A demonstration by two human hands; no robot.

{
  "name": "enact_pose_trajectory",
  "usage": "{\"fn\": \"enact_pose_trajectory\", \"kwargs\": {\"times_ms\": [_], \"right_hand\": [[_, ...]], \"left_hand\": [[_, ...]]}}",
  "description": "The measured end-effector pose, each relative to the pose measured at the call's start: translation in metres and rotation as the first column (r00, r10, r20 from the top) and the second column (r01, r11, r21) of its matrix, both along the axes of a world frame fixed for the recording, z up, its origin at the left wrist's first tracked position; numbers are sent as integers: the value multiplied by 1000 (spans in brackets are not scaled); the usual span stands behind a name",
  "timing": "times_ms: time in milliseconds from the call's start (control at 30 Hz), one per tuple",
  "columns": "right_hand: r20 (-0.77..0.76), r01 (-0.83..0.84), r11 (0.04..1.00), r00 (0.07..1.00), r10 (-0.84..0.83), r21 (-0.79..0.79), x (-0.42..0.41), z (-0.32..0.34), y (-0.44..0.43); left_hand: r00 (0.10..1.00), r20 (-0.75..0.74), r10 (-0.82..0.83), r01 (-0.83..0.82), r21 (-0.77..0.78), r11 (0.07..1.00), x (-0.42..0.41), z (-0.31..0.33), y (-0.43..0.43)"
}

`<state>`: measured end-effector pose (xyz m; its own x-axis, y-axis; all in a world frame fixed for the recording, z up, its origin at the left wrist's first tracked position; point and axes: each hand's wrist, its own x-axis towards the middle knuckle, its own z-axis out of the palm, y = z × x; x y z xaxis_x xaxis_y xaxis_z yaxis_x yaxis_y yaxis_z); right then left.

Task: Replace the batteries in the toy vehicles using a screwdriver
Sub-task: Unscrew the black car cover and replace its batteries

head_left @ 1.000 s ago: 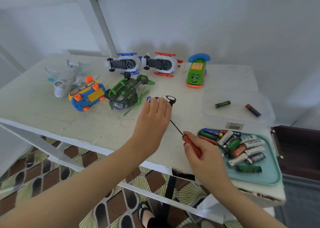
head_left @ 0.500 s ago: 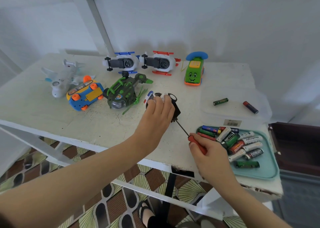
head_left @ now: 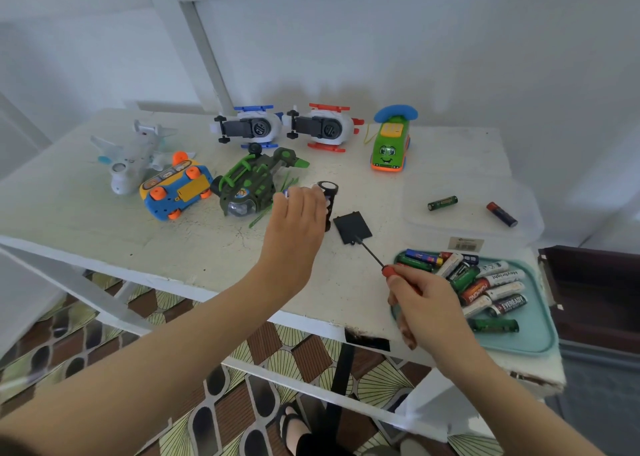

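Our left hand [head_left: 298, 220] curls over the toy car [head_left: 328, 192], our right hand [head_left: 426, 303] grips the screwdriver [head_left: 388, 270] with its tip on the battery lid [head_left: 351, 225], and the tray batteries [head_left: 485, 282] lie right beside that hand

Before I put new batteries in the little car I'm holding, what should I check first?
1. Flat black battery cover off the car: ok, it lies on the white table.
2. Small toy car with black wheels held steady: ok, the left hand grips it.
3. Old batteries out: cannot tell, that hand hides the compartment.
4. Batteries nearby: ok, a pile of mixed batteries lies in the teal plastic tray.
5. Right hand free: not ok, it holds the red-handled screwdriver.
6. Cover screw safe: cannot tell, too small to see.
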<state>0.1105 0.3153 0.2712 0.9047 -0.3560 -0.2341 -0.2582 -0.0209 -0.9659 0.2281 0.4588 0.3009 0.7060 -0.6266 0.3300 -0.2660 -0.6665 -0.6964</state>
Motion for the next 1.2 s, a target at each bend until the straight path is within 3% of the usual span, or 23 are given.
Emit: {"fn": "enact_pose_trajectory", "kwargs": {"times_ms": [133,267,400,533,700,900,1000,1200], "right_hand": [[-35,14,998,999,-12,62,0,7,-6],[-33,16,995,999,-13,98,1,14,-16],[-14,-28,999,999,29,41,4,23,-32],[27,-9,999,1000,11,-41,10,34,-50],[113,29,992,993,-16,-122,15,46,-72],[290,58,933,956,50,-355,11,56,-96],[308,79,875,948,82,-477,11,57,-106],[333,138,804,940,78,-579,11,59,-120]], "left_hand": [[992,-78,98,-107,-123,987,4,2,-1],[979,-184,86,-132,-253,959,14,3,2],[956,-270,-110,-33,-478,878,16,10,4],[959,-187,-212,58,-603,796,15,21,-1],[932,-115,-344,183,-671,719,21,38,-15],[861,-94,-500,273,-744,610,22,48,-46],[836,-75,-543,310,-752,581,25,47,-63],[820,-72,-568,316,-770,554,26,43,-90]]}}
